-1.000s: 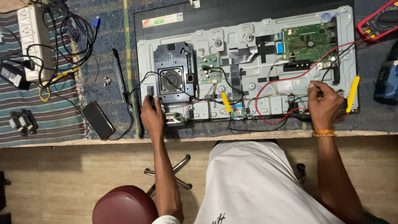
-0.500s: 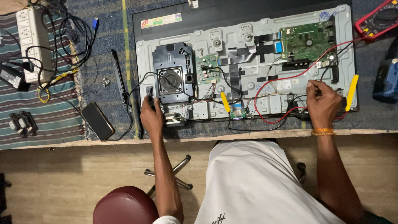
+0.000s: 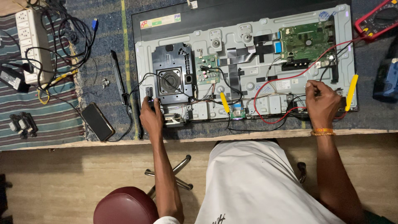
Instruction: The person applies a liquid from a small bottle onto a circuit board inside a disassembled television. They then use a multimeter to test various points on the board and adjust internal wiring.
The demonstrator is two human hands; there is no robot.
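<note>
Fingers of right hand [image 3: 323, 103] pinching red probe lead [image 3: 265, 89], thin and limp; left hand [image 3: 151, 116], at 9 o'clock, pressing small black module [image 3: 149, 92]

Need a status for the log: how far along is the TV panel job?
Done: back cover off, green main board and speaker module exposed. In hand: left hand on a small black part at the lower edge, right hand by the red wire. Left: panel remains open.

Even, soft indoor light, faint shadows, sharp focus, slight wide-angle edge bending.
</note>
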